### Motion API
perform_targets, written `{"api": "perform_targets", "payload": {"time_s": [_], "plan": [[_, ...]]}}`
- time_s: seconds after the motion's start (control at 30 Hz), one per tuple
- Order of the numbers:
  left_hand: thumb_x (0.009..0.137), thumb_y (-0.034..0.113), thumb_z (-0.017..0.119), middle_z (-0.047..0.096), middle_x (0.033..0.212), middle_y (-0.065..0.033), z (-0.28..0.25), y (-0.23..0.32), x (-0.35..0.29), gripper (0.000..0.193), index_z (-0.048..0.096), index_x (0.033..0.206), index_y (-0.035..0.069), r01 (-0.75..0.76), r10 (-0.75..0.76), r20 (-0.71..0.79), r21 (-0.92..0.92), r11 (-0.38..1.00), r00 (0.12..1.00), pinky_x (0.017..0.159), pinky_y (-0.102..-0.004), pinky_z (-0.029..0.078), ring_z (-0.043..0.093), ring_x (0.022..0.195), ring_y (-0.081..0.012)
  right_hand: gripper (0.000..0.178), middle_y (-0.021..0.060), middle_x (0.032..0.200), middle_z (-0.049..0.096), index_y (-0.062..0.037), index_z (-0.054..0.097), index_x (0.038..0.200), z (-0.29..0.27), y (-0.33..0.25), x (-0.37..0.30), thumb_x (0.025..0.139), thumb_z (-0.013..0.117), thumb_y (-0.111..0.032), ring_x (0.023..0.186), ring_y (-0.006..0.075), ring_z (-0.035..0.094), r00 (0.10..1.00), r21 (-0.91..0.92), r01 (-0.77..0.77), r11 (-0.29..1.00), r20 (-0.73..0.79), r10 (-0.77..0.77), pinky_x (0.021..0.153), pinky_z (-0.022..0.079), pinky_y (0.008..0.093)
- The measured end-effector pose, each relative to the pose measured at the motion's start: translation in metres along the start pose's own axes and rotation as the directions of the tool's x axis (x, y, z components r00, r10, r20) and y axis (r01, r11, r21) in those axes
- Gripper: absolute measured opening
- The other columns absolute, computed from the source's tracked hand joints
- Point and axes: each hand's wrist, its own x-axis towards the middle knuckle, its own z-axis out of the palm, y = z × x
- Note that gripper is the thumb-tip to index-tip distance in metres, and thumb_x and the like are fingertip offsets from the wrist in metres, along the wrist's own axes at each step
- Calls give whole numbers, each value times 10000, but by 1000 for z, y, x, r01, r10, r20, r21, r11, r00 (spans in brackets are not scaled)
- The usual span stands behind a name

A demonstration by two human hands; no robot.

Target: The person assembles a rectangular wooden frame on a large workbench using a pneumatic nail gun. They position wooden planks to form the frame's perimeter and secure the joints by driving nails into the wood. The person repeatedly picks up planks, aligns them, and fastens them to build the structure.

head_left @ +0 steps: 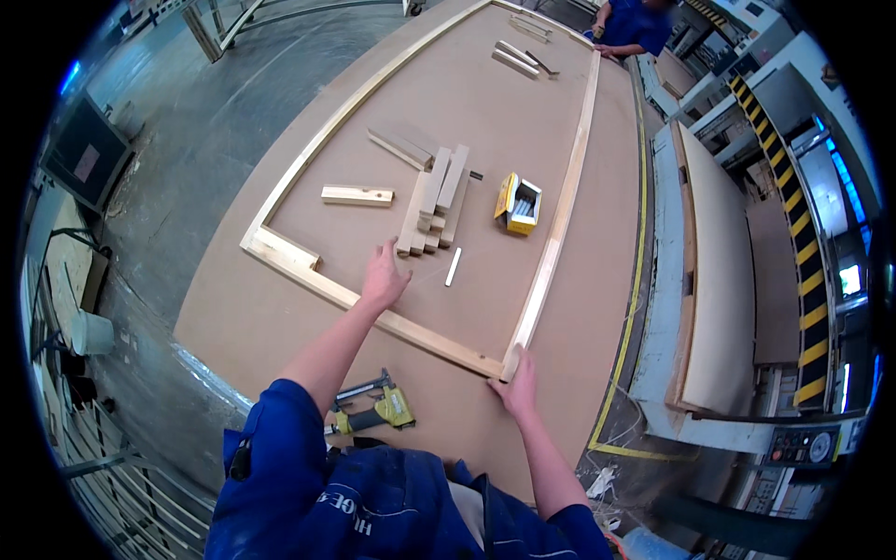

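A large wooden frame [437, 342] of pale strips lies on a brown board [457, 422]. At its near right corner, my right hand [519, 388] is closed around the joint of two strips. My left hand [384, 277] reaches over the near strip, fingers apart and holding nothing, just short of a stack of wooden blocks [432, 205]. Left of the stack lie a loose block [357, 195] and a longer pair of blocks [399, 147]. Close to my body, partly behind my left arm, rests a yellow-green staple or nail gun [385, 409].
Inside the frame are a yellow box [519, 204] of metal fasteners, a white stick [454, 267], and a hammer [541, 64] by more blocks [516, 62]. A person in blue [635, 26] stands at the far right corner. Machinery with a striped barrier [786, 219] runs along the right.
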Motion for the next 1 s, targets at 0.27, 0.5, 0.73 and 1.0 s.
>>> {"api": "perform_targets", "payload": {"time_s": [0.27, 0.5, 0.73, 1.0], "plan": [[815, 93, 787, 626, 1198, -219, 22, -12, 53, 677, 504, 1429, 115, 81, -80, 116, -6, 997, 990, 971, -453, 543, 630, 1113, -412, 609, 331, 1609, 268, -126, 679, 1254, -14, -12, 10, 696, 924, -129, 1384, 461, 476, 991, -51, -5, 999, 131, 12, 1121, 483, 450], [940, 16, 648, 603, 1365, -161, -23, -44, 22, 592, 457, 1500, 35, 535, -438, 357, -743, 402, 825, 959, -360, 573, 656, 1112, -255, 572, 291, 1620, 289, -150, 680, 1259, -11, -8, 5, 733, 905, -129, 1360, 441, 512, 993, -115, -5, 993, 115, 18, 1107, 499, 447], [998, 8, 598, 580, 1424, -142, -106, -39, -86, 547, 415, 1513, -18, 468, -200, 437, -871, 149, 877, 1083, -401, 546, 610, 1267, -266, 514, 289, 1617, 300, -132, 673, 1270, -1, 5, 0, 790, 857, -129, 1367, 450, 500, 996, -49, 53, 997, 72, -49, 1099, 495, 468], [965, 15, 640, 610, 1406, -106, -102, -11, -93, 505, 538, 1459, 11, 551, -61, 685, -525, 648, 726, 1047, -352, 551, 623, 1220, -196, 578, 242, 1646, 250, -143, 582, 1387, -4, 13, -2, 852, 799, -169, 1219, 464, 600, 992, -22, 32, 999, 120, -29, 1040, 531, 509]]}}
